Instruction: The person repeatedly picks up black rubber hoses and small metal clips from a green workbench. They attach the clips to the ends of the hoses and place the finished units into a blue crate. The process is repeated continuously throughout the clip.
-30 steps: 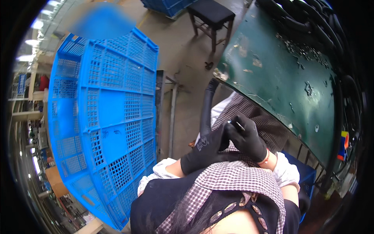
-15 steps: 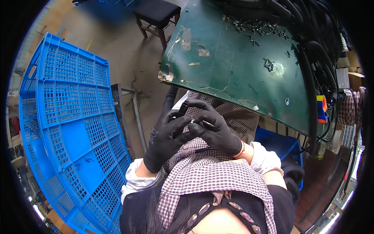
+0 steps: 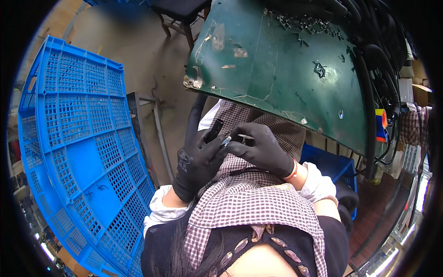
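In front of my checkered apron, my left hand (image 3: 196, 159), in a black glove, is closed around a black tube (image 3: 215, 127) whose end sticks up above the fingers. A longer black hose (image 3: 195, 113) runs from behind this hand toward the table; whether the two are one piece I cannot tell. Gloved in black too, my right hand (image 3: 260, 145) has thumb and forefinger pinched on a small silvery piece (image 3: 226, 141), right at the left fingertips. Another thin metal clip (image 3: 245, 136) lies within the curled right fingers. Its far part is hidden.
A green table (image 3: 277, 87) stands ahead, with a heap of small dark metal clips (image 3: 304, 27) at its back and a smaller pile (image 3: 319, 69) nearer. Thick black hoses (image 3: 378, 69) line its right side. Tall blue crates (image 3: 85, 161) stand left; a dark stool (image 3: 181, 11) is beyond.
My right hand has drawn slightly to the right, and the gap between the hands is wider. The silvery piece between them shows more clearly. The view has shifted a little.
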Tool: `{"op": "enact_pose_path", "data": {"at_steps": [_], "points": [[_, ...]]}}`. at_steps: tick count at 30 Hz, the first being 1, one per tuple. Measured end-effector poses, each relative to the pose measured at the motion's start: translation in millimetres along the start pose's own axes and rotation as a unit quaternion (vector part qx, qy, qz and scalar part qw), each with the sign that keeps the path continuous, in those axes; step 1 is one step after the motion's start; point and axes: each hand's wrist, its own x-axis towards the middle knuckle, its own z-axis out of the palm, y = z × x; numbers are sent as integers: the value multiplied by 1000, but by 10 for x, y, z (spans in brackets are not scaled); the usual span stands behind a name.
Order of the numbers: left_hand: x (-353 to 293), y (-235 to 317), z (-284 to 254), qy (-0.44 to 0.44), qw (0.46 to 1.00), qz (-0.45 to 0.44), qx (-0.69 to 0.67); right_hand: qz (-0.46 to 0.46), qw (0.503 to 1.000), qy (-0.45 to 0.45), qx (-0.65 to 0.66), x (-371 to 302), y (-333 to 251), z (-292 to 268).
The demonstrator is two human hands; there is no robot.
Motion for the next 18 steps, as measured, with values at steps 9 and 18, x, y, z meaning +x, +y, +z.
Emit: {"op": "enact_pose_path", "data": {"at_steps": [9, 18], "points": [[-71, -30, -27, -43, 998, 31, 45, 17, 991, -81, 108, 29, 6, 45], [-81, -47, 3, -54, 997, 48, 25, -7, 996, -57, 63, 20, 48, -44]]}}
